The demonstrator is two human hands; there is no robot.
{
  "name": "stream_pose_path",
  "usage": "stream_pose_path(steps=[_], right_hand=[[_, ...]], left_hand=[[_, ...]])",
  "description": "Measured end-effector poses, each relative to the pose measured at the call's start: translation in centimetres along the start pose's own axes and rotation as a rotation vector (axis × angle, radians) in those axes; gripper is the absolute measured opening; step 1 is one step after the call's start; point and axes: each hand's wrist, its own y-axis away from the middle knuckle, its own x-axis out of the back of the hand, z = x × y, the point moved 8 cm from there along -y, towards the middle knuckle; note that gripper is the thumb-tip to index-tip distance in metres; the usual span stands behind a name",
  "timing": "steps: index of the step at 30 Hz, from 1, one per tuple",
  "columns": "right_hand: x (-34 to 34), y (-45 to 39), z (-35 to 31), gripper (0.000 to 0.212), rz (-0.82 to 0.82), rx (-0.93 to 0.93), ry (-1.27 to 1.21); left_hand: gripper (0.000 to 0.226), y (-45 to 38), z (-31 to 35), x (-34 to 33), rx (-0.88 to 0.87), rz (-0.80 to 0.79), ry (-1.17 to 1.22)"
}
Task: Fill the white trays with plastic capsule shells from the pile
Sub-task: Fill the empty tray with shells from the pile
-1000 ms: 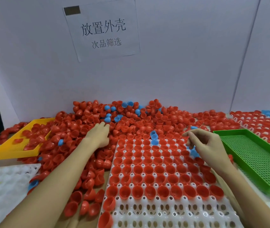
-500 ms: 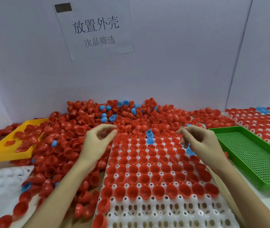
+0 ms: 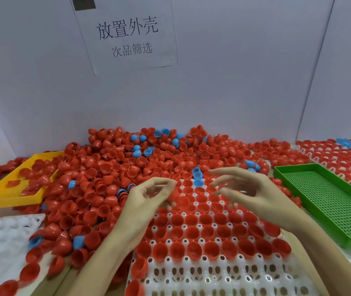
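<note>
These red shells (image 3: 114,174) look thin, light, stiff and slick, so I judge a fingertip pinch at the rim suits them best. They lie heaped just behind and left of the white tray (image 3: 191,280), whose far rows are filled while its near rows stay bare. My left hand (image 3: 146,201) curls over the tray's left side; whether it pinches a shell I cannot tell. My right hand (image 3: 249,195) is spread, holding nothing. Half a second ago both hands sat farther apart, nearer the pile.
</note>
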Motion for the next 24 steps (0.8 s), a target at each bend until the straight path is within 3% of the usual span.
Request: stream_pose_path(steps=[2, 5, 11, 18, 24], right_hand=[[-2.0, 0.3, -0.6, 0.055, -0.147, 0.004, -0.024], [-3.4, 0.5, -0.9, 0.061, -0.200, 0.031, 0.052], [-4.1, 0.3, -1.2, 0.033, -0.089, 0.125, 0.213], [-1.4, 0.1, 0.8, 0.025, 0.056, 0.077, 0.197], [1.9, 0.1, 2.9, 0.022, 0.298, 0.021, 0.347]], left_hand=[[0.029, 0.2, 0.7, -0.8, -0.040, -0.042, -0.026], [0.031, 0.6, 1.3, -2.2, -0.074, -0.137, -0.030], [0.029, 1.0, 1.1, -3.1, -0.100, -0.240, -0.119], [0.028, 0.1, 1.3, -0.1, -0.144, -0.104, -0.224], [0.021, -0.8, 1.9, 5.9, -0.241, 0.210, -0.250]])
